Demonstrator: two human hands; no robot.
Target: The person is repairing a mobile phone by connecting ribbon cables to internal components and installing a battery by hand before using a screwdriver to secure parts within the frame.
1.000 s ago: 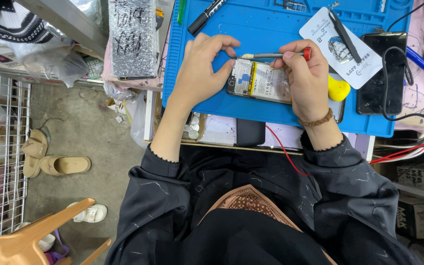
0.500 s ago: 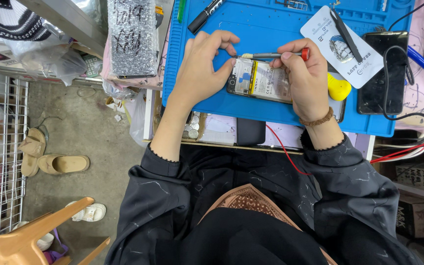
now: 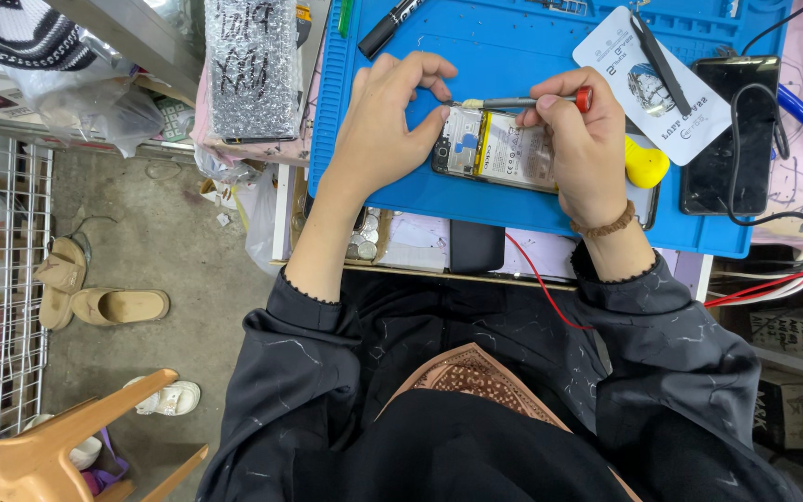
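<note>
left hand (image 3: 383,125) fingers pinch top edge of opened phone (image 3: 499,149); right hand (image 3: 583,153) fingers closed round screwdriver (image 3: 522,101), its tip just beside left fingertips, over phone

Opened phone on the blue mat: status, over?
Left hand steadies opened phone. Right hand holds screwdriver level, tip at phone's top edge. Nothing blocking.

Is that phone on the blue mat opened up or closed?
Opened: the phone lies back-off on the blue mat, with battery and inner parts exposed.
</note>
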